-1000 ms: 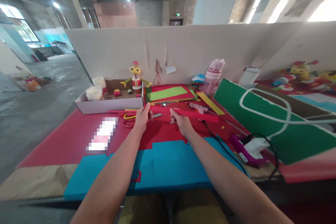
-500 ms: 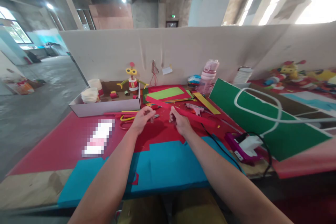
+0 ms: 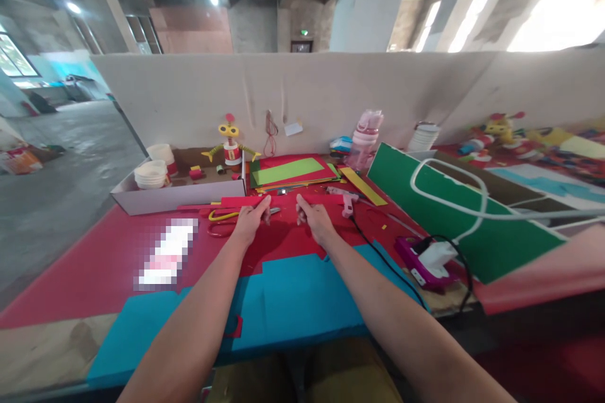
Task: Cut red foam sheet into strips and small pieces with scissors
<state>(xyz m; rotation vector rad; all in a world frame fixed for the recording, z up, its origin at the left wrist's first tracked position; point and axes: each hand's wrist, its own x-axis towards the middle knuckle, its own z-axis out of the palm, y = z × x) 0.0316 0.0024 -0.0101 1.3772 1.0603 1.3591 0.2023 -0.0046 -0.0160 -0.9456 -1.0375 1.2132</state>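
Fingers of both hands are closed in a pinch on a red strip (image 3: 285, 200), the left hand (image 3: 250, 220) and the right hand (image 3: 314, 219) taking it on either side of its middle, with a short length spanning the gap between them. The strip lies just beyond the fingertips, its long axis running left to right across the body, and neither hand is clearly nearer to it; one end sticks out past each hand. Both arms reach forward and inward, thumbs uppermost and pointing ahead, the lower fingers curled under and partly hidden. Nearest the body, a blue sheet (image 3: 307, 289) lies along the table edge beneath the forearms, with the red table cover (image 3: 293, 245) beyond it. Beside the left hand rest scissors (image 3: 221, 216) with a yellow handle, near the strip's left end. The strip's right end meets a pink glue gun (image 3: 348, 206) in the view; whether they touch I cannot tell. Farther off come a stack of coloured sheets (image 3: 290, 171), a white-sided tray (image 3: 179, 197) to its left, a toy figure (image 3: 231, 152) with yellow eyepieces, a pink bottle (image 3: 363, 140), and finally the pale partition (image 3: 198, 88).
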